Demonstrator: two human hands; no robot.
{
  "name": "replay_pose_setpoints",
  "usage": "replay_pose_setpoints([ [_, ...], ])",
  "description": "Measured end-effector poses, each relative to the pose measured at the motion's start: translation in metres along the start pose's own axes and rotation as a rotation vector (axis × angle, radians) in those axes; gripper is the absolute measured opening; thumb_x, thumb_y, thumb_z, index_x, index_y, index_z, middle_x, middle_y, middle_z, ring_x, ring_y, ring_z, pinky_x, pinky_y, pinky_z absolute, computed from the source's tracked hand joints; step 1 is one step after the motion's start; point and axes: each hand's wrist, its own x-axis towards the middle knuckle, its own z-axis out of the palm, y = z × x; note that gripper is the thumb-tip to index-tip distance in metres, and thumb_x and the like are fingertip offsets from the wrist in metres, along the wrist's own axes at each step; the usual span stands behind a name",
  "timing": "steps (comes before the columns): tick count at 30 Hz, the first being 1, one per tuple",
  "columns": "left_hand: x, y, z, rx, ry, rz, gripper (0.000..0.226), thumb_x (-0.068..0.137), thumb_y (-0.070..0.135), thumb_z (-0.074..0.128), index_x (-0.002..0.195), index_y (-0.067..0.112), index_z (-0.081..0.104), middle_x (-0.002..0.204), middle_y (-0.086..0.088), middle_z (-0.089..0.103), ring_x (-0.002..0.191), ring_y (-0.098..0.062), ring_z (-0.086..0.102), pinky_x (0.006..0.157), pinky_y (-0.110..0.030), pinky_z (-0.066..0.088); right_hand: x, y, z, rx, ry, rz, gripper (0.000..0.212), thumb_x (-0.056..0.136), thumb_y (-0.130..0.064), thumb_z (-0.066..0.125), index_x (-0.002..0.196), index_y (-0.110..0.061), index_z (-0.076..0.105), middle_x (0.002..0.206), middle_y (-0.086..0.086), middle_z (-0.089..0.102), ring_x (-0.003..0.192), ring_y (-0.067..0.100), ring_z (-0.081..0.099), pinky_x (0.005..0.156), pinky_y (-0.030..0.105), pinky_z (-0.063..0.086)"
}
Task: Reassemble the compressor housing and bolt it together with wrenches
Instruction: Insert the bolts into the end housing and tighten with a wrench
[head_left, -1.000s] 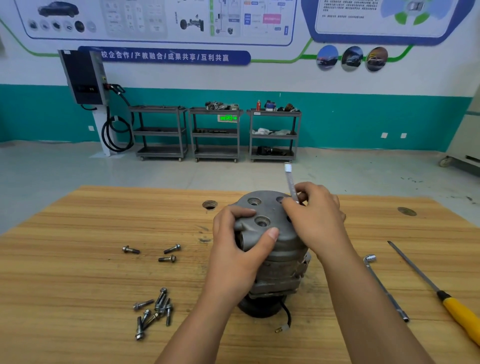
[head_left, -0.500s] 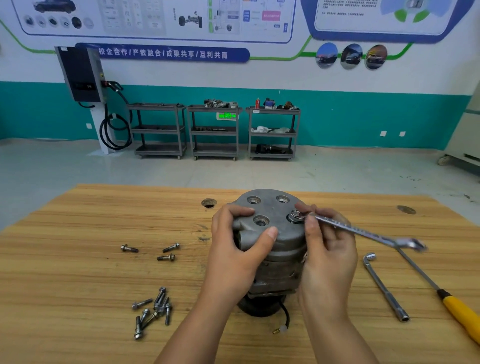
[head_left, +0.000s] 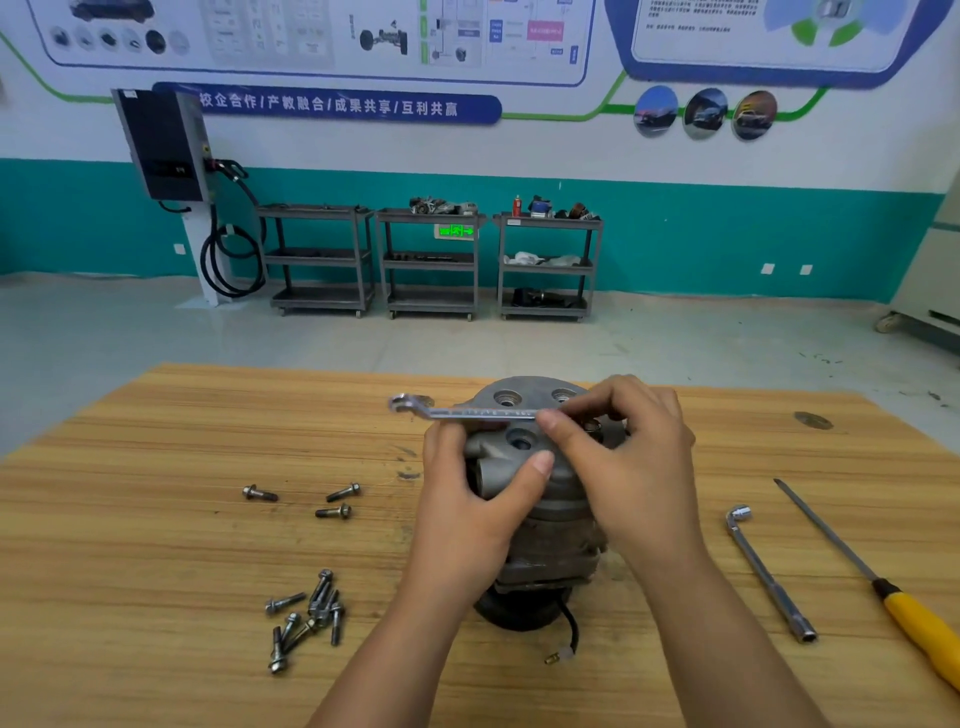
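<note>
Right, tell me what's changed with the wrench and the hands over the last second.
The wrench, pinched in the right hand, swung round on top of the compressor housing: its free end pointed up, then right, and now points left, above the left hand. The left hand kept its grip on the compressor housing. The loose bolts, L-shaped socket wrench and screwdriver lay unmoved on the table.

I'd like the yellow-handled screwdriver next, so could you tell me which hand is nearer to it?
Right. The right hand, on the wrench atop the housing, sits left of the screwdriver; the left hand grips the housing farther left.
</note>
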Motion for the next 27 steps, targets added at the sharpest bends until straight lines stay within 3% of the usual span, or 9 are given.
replay_pose_setpoints([
  [5,0.0,0.004,-0.002,-0.049,-0.034,-0.021,0.036,0.06,0.054,0.067,0.091,0.045,0.051,0.119,-0.006,0.053,0.105,-0.023,0.06,0.087,-0.049,0.052,0.026,-0.001,0.005,-0.169,-0.069,0.192,0.012,0.082,-0.033,0.066,0.078,-0.032,0.055,0.074,-0.011,0.056,0.095,0.015,0.05,0.087,0.037,0.031],
  [8,0.0,0.004,-0.001,-0.052,-0.04,-0.029,0.036,0.059,0.056,0.067,0.09,0.046,0.051,0.12,-0.005,0.054,0.106,-0.022,0.06,0.089,-0.048,0.051,0.035,0.013,0.003,-0.273,-0.112,0.4,0.026,0.081,-0.036,0.058,0.105,-0.027,0.053,0.103,-0.007,0.056,0.113,0.02,0.04,0.093,0.038,0.029],
  [10,0.0,0.003,-0.001,-0.056,-0.029,-0.029,0.037,0.059,0.055,0.068,0.091,0.045,0.052,0.121,-0.006,0.054,0.107,-0.022,0.06,0.09,-0.048,0.05,0.035,0.02,0.0,-0.067,-0.095,0.558,0.033,0.08,-0.034,0.058,0.11,-0.023,0.051,0.116,-0.002,0.054,0.114,0.019,0.045,0.096,0.041,0.038],
  [12,0.001,0.002,-0.001,-0.063,-0.017,-0.031,0.038,0.059,0.055,0.068,0.091,0.044,0.052,0.121,-0.006,0.054,0.108,-0.023,0.059,0.092,-0.049,0.049,0.026,0.021,0.0,0.347,-0.026,0.631,0.031,0.082,-0.024,0.064,0.108,-0.024,0.049,0.111,-0.002,0.059,0.094,0.008,0.06,0.076,0.024,0.05],
  [14,0.001,0.001,0.0,-0.062,-0.015,-0.033,0.038,0.059,0.054,0.068,0.091,0.044,0.052,0.121,-0.006,0.054,0.108,-0.023,0.059,0.091,-0.05,0.049,0.014,0.023,0.001,0.663,0.106,0.584,0.031,0.083,-0.01,0.066,0.109,-0.02,0.051,0.098,-0.003,0.068,0.078,0.002,0.067,0.061,0.013,0.05],
  [18,0.002,-0.002,-0.002,-0.069,-0.022,-0.035,0.037,0.059,0.054,0.068,0.091,0.044,0.052,0.12,-0.006,0.055,0.108,-0.023,0.059,0.092,-0.049,0.049,-0.005,0.018,0.006,0.894,0.279,0.398,0.015,0.08,-0.003,0.066,0.083,-0.015,0.059,0.081,0.004,0.073,0.081,0.011,0.07,0.069,0.019,0.053],
  [22,0.002,-0.005,-0.001,-0.08,-0.027,-0.046,0.042,0.058,0.054,0.069,0.093,0.049,0.047,0.119,0.001,0.055,0.104,-0.013,0.062,0.086,-0.036,0.054,-0.027,0.023,0.004,0.584,0.276,0.184,0.01,0.077,-0.028,0.068,0.084,-0.035,0.068,0.104,0.011,0.068,0.114,0.014,0.058,0.093,0.027,0.046],
  [25,0.002,-0.008,0.003,-0.117,-0.009,-0.052,0.062,0.063,0.047,0.077,0.108,0.053,0.034,0.117,0.019,0.053,0.095,0.007,0.061,0.073,-0.01,0.049,-0.042,0.029,0.0,0.403,0.178,0.017,0.024,0.083,-0.027,0.066,0.103,-0.04,0.064,0.111,0.001,0.064,0.111,0.014,0.057,0.091,0.019,0.047],
  [27,0.003,-0.01,0.005,-0.143,-0.003,-0.079,0.079,0.064,0.051,0.08,0.122,0.052,0.025,0.122,0.019,0.052,0.096,0.011,0.06,0.072,-0.006,0.047,-0.046,0.031,-0.001,0.27,0.133,-0.088,0.028,0.086,-0.027,0.061,0.11,-0.039,0.063,0.114,-0.011,0.062,0.113,0.012,0.053,0.093,0.017,0.042],
])
